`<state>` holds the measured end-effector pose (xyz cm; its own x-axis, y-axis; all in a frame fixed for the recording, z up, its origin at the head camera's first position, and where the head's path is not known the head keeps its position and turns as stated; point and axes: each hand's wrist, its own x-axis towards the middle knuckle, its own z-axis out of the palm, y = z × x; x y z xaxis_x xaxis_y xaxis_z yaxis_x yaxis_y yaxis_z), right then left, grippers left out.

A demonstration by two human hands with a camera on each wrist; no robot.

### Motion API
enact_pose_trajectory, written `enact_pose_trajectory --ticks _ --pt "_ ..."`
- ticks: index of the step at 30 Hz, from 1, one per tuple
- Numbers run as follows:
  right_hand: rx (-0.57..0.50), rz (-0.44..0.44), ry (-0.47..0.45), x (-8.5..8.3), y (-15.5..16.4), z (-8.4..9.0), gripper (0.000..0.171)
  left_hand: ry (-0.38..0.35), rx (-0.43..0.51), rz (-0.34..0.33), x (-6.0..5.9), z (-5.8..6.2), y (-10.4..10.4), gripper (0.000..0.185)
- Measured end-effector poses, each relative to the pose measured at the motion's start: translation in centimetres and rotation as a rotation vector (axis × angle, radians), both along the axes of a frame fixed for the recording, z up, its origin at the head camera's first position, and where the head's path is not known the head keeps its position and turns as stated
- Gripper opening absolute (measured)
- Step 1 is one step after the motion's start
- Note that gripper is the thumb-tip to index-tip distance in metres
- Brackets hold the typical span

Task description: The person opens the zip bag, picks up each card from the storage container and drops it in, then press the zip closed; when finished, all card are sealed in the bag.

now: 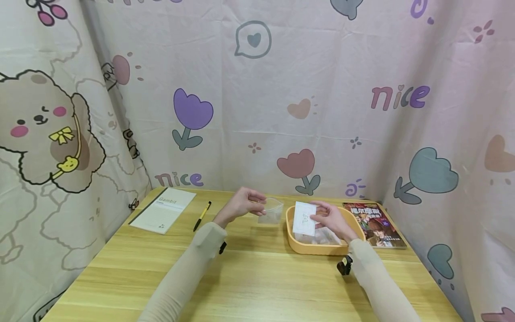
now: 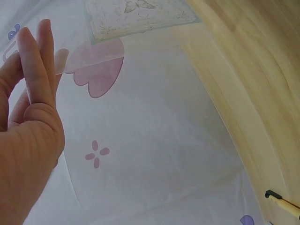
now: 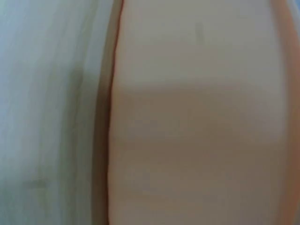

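Note:
My left hand (image 1: 244,205) pinches a small clear plastic bag (image 1: 272,214) by its upper edge, above the table. Part of the clear film shows at the fingertips of the left hand (image 2: 35,98) in the left wrist view. With my right hand (image 1: 331,220) I hold a white card (image 1: 304,218) upright by its right side, over a yellow plastic basket (image 1: 322,249). A faint butterfly-like drawing and bluish border mark the card (image 2: 140,18). Whitish, see-through items (image 1: 319,236) lie in the basket. The right wrist view is blurred and shows no fingers.
On the wooden table (image 1: 257,286), a white notebook (image 1: 162,210) lies at the far left, with a yellow and black pen (image 1: 202,216) to its right. A colourful comic-style book (image 1: 376,226) lies right of the basket. Patterned curtains (image 1: 241,112) hang close behind the table.

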<state>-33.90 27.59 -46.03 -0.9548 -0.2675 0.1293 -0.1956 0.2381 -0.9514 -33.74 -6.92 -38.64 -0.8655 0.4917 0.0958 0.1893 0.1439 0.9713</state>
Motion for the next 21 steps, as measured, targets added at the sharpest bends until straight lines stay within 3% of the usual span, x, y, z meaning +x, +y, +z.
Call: enact_pose_trajectory --ticks 8,21 --pt "-0.18 -0.049 0.028 0.4 -0.6 0.8 0.062 -0.008 -0.001 -0.008 -0.2 -0.1 0.2 0.038" --pt "-0.31 -0.081 0.098 1.3 -3.0 2.9 0.058 -0.004 -0.012 -0.005 -0.2 -0.2 0.0 0.038"
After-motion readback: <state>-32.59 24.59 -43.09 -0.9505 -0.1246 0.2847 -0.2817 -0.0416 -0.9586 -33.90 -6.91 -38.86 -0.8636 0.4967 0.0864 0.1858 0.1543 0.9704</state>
